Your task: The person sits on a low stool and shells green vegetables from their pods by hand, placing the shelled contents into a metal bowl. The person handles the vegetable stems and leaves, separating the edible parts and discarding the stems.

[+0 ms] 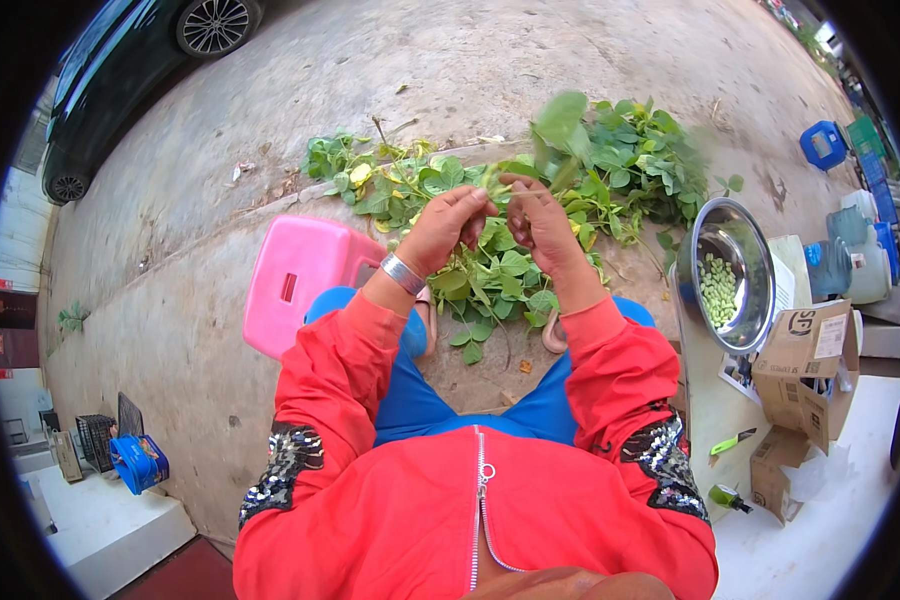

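Observation:
My left hand (450,229), with a silver cuff bracelet (403,274) at its wrist, pinches the stem end of a green leafy bean sprig (562,124). Close beside it, my right hand (536,225) also has its fingers on the sprig. The sprig's leaves are blurred, and the spot between the fingertips is too unclear to tell stem from pod. Below and beyond both hands, cut bean plants (510,262) lie heaped on the concrete, some leaves yellowed. To the right, a stainless steel bowl (756,281) holds shelled green beans (716,291).
A pink plastic stool (300,262) stands at my left. Right of me, a pale tabletop (709,397) bears the bowl, cardboard boxes (802,375), a green-handled knife (727,444) and a small green bottle (727,497). A dark car (120,97) is parked at the far left.

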Available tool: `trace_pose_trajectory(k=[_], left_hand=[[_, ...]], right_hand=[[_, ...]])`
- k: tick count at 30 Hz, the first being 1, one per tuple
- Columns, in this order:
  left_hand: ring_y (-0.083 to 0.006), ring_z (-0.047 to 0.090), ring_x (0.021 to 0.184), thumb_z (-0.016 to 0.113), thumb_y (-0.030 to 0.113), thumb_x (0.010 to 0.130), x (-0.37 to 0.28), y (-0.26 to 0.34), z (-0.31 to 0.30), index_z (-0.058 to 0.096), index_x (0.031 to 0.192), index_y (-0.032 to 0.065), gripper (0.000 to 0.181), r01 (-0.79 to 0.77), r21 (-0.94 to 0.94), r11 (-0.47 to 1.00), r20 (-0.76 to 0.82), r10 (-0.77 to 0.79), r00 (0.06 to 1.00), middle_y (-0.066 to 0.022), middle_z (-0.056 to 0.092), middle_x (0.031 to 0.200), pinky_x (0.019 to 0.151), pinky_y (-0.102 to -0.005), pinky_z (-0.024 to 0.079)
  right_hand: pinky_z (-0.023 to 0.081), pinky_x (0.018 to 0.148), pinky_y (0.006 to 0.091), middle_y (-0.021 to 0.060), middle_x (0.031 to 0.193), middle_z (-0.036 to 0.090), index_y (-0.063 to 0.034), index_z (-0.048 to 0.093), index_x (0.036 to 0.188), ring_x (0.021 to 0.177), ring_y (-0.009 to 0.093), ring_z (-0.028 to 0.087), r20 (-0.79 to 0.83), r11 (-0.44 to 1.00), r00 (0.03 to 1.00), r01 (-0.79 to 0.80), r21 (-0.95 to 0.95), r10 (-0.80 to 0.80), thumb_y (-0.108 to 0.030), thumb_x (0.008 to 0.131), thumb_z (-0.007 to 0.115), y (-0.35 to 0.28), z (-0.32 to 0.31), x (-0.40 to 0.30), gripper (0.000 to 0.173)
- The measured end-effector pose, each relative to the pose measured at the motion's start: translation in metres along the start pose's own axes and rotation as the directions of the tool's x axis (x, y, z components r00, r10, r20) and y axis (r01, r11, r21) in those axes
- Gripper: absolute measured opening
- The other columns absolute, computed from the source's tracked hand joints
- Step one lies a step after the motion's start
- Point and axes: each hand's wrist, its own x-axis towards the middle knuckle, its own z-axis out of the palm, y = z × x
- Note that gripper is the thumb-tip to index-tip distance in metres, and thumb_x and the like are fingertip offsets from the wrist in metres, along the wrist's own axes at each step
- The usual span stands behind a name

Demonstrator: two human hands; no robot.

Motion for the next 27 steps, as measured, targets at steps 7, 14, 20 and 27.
trace_pose_trajectory(k=[7, 14, 20, 27], left_hand=[[-0.0028, 0.041, 0.051, 0.06, 0.022, 0.086, 0.008, -0.009, 0.007, 0.059, 0.093, 0.0023, 0.021, -0.241, 0.208, 0.948, -0.102, 0.266, 0.959, 0.0032, 0.055, 0.069, 0.046, -0.0184, 0.034], [-0.0016, 0.044, 0.054, 0.064, 0.018, 0.082, 0.004, -0.002, 0.004, 0.059, 0.09, 0.0052, 0.016, -0.124, 0.17, 0.978, -0.101, 0.143, 0.985, 0.0036, 0.057, 0.07, 0.046, -0.0175, 0.033], [-0.0021, 0.045, 0.053, 0.066, 0.018, 0.081, 0.001, 0.001, 0.007, 0.058, 0.083, 0.0054, 0.015, -0.182, 0.193, 0.964, -0.15, 0.212, 0.966, 0.0036, 0.055, 0.065, 0.046, -0.0174, 0.034], [-0.0036, 0.049, 0.056, 0.067, 0.017, 0.081, 0.004, -0.003, 0.005, 0.058, 0.081, 0.0034, 0.016, -0.243, 0.27, 0.932, -0.099, 0.278, 0.956, 0.003, 0.055, 0.066, 0.049, -0.0181, 0.038]], right_hand=[[0.025, 0.038, 0.0191, -0.0054, 0.056, 0.041, -0.0092, 0.054, 0.08, 0.046, 0.004, 0.035, -0.044, 0.985, 0.999, -0.021, -0.172, 0.014, -0.03, 0.09, 0.053, 0.011, -0.013, 0.004, 0.023], [0.024, 0.037, 0.0189, -0.0033, 0.056, 0.042, -0.0089, 0.052, 0.078, 0.044, 0.004, 0.035, 0.066, 0.976, 0.974, -0.217, 0.007, 0.216, -0.026, 0.09, 0.051, 0.005, -0.01, -0.005, 0.021], [0.024, 0.036, 0.0202, -0.0007, 0.054, 0.041, -0.0042, 0.052, 0.082, 0.043, 0.008, 0.036, 0.095, 0.975, 0.978, -0.197, 0.099, 0.188, -0.016, 0.083, 0.048, 0.004, -0.002, -0.007, 0.012], [0.025, 0.036, 0.0207, -0.0008, 0.053, 0.041, -0.0049, 0.052, 0.083, 0.041, 0.008, 0.035, 0.102, 0.972, 0.982, -0.176, 0.159, 0.161, -0.014, 0.082, 0.048, 0.01, -0.006, -0.004, 0.01]])
